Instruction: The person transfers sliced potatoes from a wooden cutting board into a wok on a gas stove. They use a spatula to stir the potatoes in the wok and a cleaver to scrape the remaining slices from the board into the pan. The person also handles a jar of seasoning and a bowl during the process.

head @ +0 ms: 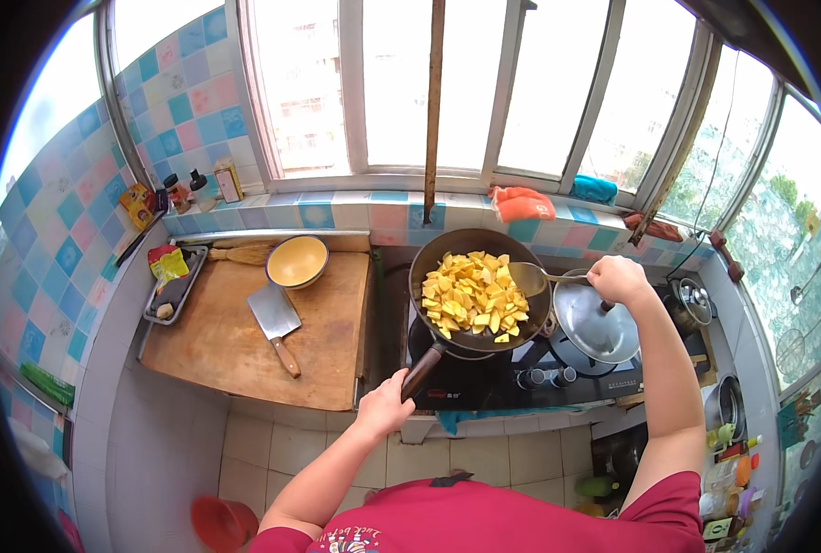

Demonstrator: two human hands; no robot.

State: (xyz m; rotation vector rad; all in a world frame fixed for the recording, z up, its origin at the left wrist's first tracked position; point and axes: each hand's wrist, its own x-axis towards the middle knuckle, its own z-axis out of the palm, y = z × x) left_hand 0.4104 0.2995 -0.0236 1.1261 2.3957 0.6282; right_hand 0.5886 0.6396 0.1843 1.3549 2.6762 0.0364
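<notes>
My left hand (385, 402) grips the wooden handle of a dark wok (426, 257), which sits over the left burner of a black gas stove (476, 394). Many yellow potato slices (473, 294) are heaped inside the wok. In my right hand (618, 278) is the handle of a metal spatula (529, 278); its blade rests at the right edge of the potato pile, inside the wok. Below that hand, a metal lid (593, 325) with a dark knob lies over the right burner.
Left of the stove, a wooden cutting board (210, 332) bears a cleaver (274, 313) and a yellow bowl (298, 262). A tray (175, 287) with packets is at its left edge. A lidded pot (690, 304) stands far right. A red bucket (224, 522) is on the floor.
</notes>
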